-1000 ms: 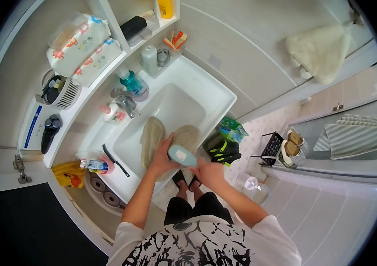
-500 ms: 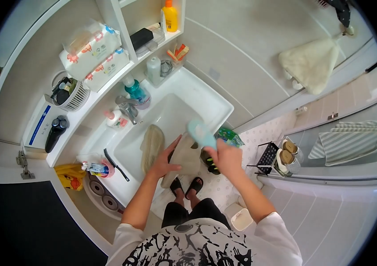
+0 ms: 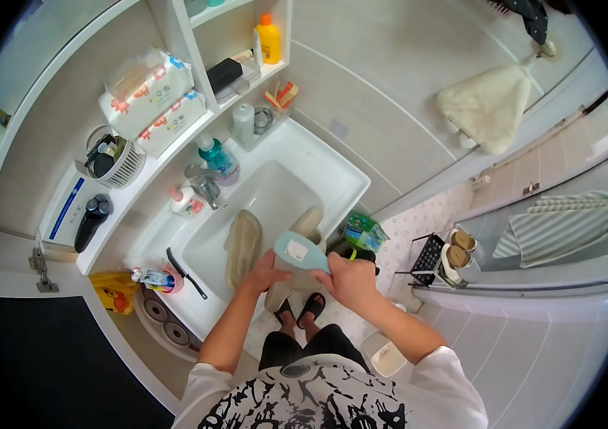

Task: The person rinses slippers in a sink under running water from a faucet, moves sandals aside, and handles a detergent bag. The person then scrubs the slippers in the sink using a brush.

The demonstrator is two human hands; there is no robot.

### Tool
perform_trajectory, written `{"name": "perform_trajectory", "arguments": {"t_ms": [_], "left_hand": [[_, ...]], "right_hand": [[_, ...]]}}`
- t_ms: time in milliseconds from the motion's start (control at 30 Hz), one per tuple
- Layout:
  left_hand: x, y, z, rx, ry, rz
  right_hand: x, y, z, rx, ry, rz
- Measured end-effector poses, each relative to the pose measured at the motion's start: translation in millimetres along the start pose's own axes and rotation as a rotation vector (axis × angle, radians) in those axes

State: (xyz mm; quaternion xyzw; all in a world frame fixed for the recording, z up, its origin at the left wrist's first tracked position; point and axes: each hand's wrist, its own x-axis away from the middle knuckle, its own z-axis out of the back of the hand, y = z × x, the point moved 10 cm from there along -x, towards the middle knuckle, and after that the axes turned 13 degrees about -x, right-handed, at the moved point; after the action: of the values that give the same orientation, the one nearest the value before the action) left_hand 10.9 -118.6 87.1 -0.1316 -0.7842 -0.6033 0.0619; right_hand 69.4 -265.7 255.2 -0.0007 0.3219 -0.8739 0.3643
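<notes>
My left hand (image 3: 265,274) grips a beige shoe (image 3: 309,220) at the sink's front edge, the thumb across its near side. A light-blue scrubbing brush (image 3: 302,252) is in my closed right hand (image 3: 350,281), held by its handle. The brush head lies over the middle of the shoe and hides part of it; its bristles are out of sight. Another beige shoe (image 3: 244,249) rests in the white sink (image 3: 340,166), left of the one I hold.
A tap (image 3: 206,187), a pump bottle (image 3: 187,201) and a teal bottle (image 3: 218,161) stand along the sink's back. A black-handled tool (image 3: 187,273) lies on the left rim. A green packet (image 3: 365,232) is right of the sink; a bin (image 3: 388,360) stands on the floor.
The brush has moved left, from beyond the shoe's right side to over its middle, with my right hand following. My left hand still grips the shoe. The view has shifted slightly.
</notes>
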Motion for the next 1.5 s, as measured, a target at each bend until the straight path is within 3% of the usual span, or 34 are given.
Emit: {"name": "perform_trajectory", "arguments": {"t_ms": [200, 300, 467, 567, 600, 833, 967, 1100, 1267, 1400, 1500], "left_hand": [[3, 3, -8, 0.136, -0.067, 0.029], [6, -16, 5, 0.032, 0.041, 0.096], [14, -6, 0, 0.066, -0.021, 0.084], [12, -7, -1, 0.117, -0.020, 0.090], [12, -14, 1, 0.113, -0.005, 0.109], [17, -22, -4, 0.194, -0.063, 0.100], [15, -29, -3, 0.206, -0.065, 0.073], [23, -22, -6, 0.246, -0.063, 0.083], [24, -35, -4, 0.268, -0.089, 0.110], [25, -34, -4, 0.260, -0.074, 0.124], [21, -38, 0, 0.257, -0.063, 0.113]], "right_hand": [[-24, 32, 16, 0.086, 0.066, -0.090], [-2, -19, -2, 0.033, 0.000, 0.129], [-33, 36, 24, 0.180, 0.041, -0.102], [-16, 12, 10, 0.078, 0.020, 0.023], [-6, 2, -6, 0.103, -0.079, 0.043], [-25, 44, 7, 0.080, 0.018, -0.113], [-6, -16, 4, -0.044, -0.021, 0.077], [-27, 56, 11, 0.027, 0.048, -0.158], [-5, 5, -1, -0.148, -0.035, -0.060], [-25, 51, 7, -0.069, 0.042, -0.153], [-13, 52, 1, -0.182, 0.023, -0.199]]}}
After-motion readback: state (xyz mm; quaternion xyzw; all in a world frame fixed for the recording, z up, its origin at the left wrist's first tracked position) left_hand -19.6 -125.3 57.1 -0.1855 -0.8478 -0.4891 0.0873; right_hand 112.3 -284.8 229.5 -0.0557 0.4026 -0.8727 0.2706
